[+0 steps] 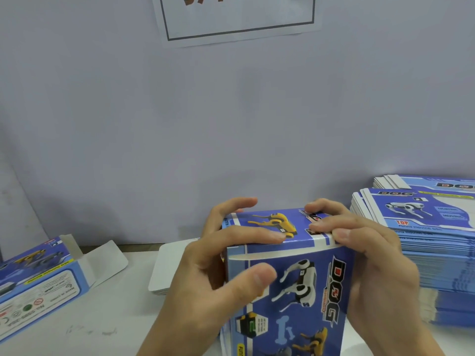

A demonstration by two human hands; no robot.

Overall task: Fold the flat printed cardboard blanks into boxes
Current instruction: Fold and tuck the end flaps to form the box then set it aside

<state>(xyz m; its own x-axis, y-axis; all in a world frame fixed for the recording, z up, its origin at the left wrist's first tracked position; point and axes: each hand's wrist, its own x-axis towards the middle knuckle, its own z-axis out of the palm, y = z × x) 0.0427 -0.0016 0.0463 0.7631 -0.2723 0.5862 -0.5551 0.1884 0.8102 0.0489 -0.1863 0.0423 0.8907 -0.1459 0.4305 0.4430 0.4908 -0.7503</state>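
A blue printed box (300,291) with robot-dog pictures stands upright at the centre front. Its top flap (267,222) is folded down. My left hand (218,265) holds the box's left side, with fingers curled over the top flap and the thumb against the front face. My right hand (372,260) holds the right side, its fingertips pressing on the flap's right end. A tall stack of flat printed blanks (424,227) lies on the right.
A folded box (38,278) lies on its side at the left with its white end flaps open. Several white cards (167,268) lie in a small pile behind my left hand. A pale wall with a paper sign (239,19) rises behind the white table (102,330).
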